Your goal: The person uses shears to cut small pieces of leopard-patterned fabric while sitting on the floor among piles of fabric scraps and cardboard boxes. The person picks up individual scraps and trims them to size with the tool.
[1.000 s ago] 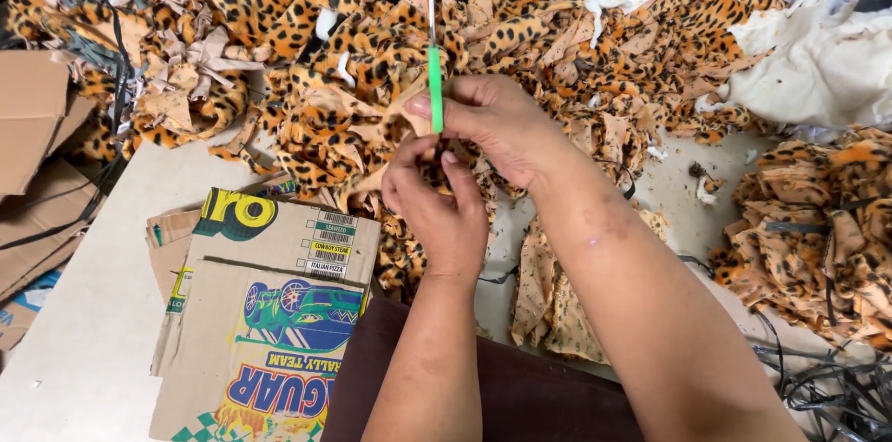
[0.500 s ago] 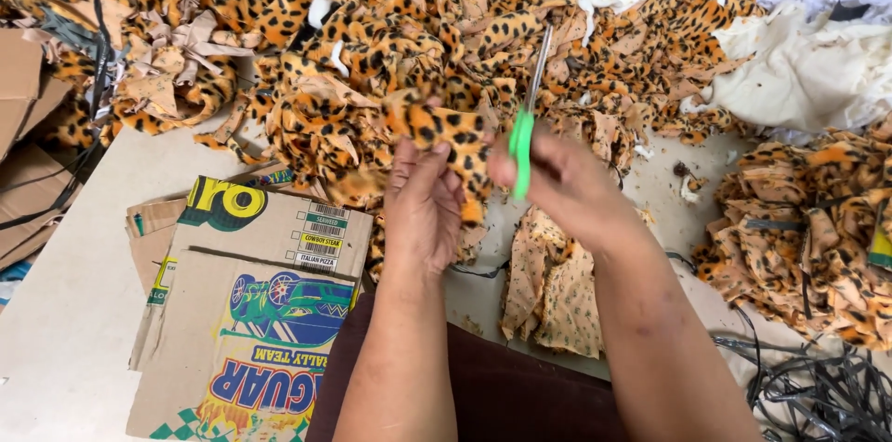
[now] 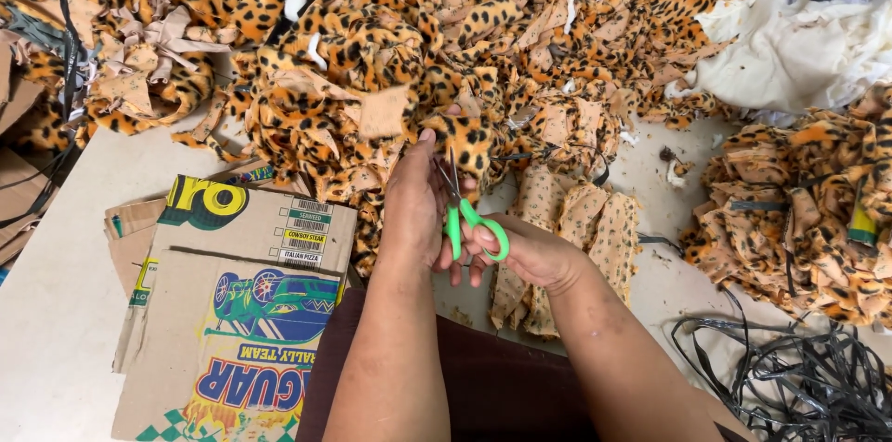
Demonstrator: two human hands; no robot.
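Plainly mid-cut, the right hand [image 3: 534,256] grips green scissors [image 3: 462,214] at a leopard-print fabric piece [image 3: 462,140] pinched by the left hand [image 3: 415,205], with sorted pieces [image 3: 799,210] at right and a big heap [image 3: 390,42] far behind uncut.

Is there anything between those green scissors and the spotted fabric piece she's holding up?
Nothing visible. The left hand pinches the leopard-print piece from its left side, and the scissors in the right hand point straight up at its lower edge. The blade tips look to be right at the fabric; whether they touch cannot be told.
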